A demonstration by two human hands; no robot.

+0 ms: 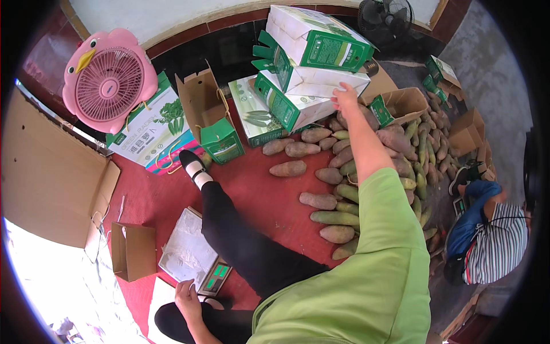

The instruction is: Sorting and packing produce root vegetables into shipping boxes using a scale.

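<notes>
My right arm stretches forward over a pile of long radishes [335,218], some green, some reddish-brown. My right hand [345,98] is at the side of a white and green carton [303,103] in a stack, fingers apart and nothing seen in them; whether it touches the carton I cannot tell. Low at the left, my left hand [186,295] hangs loosely by my knee, its fingers slightly bent and holding nothing visible. Beside it lies a flat weighing scale [186,249] with a lit green display [216,277].
A pink bird-shaped fan [109,83] stands far left, by a printed carton [152,126] and an open-topped carton [209,112]. A small brown box [133,252] sits beside the scale. At the right, another person in a striped shirt [498,243] crouches near the pile.
</notes>
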